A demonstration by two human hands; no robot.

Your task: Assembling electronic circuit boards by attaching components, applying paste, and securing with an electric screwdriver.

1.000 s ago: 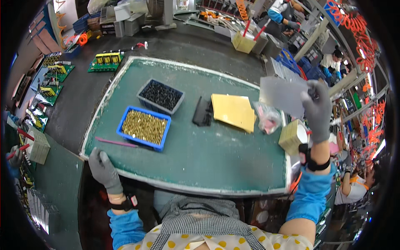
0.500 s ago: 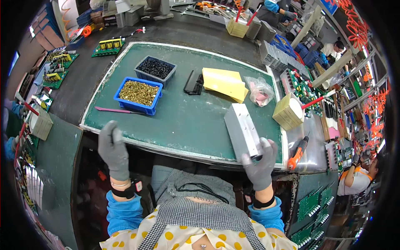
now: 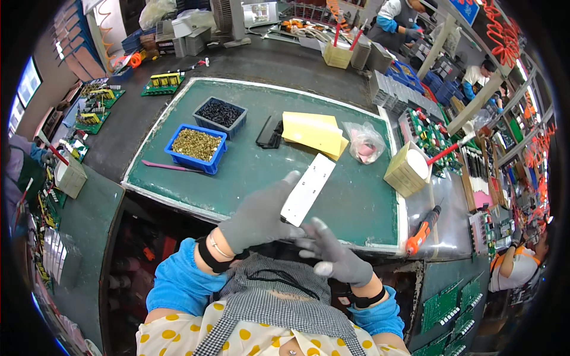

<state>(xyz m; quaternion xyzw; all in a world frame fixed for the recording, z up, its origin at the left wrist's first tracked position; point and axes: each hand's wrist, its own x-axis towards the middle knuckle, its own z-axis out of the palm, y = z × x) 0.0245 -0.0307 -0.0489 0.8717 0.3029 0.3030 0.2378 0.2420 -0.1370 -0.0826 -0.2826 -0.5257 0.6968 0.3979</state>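
Observation:
A long metal case [image 3: 307, 188], white-grey with small holes in its upper face, stands slanted over the front part of the green mat [image 3: 249, 178]. My left hand [image 3: 256, 215], in a grey glove, is closed on its left side, the thumb along the edge and the other fingers partly hidden. Close to the case's near end is my right hand [image 3: 337, 256], also gloved, with fingers apart and nothing in it. Beyond the hands sit a blue bin [image 3: 214, 163] of brass-coloured small parts and a grey-blue bin [image 3: 236, 127] of black screws.
Yellow sheets [image 3: 314, 132], black flat pieces [image 3: 271, 132] and a plastic bag [image 3: 364, 143] lie toward the back. A pink stick [image 3: 169, 166] rests at left. On the right are a paste container with a red-handled brush [image 3: 445, 154] and an orange electric screwdriver [image 3: 423, 232]. Co-workers sit farther off.
The case has shifted left and turned, its holed face now upward. My left hand came right and took hold of it; my right hand let go and moved left toward me.

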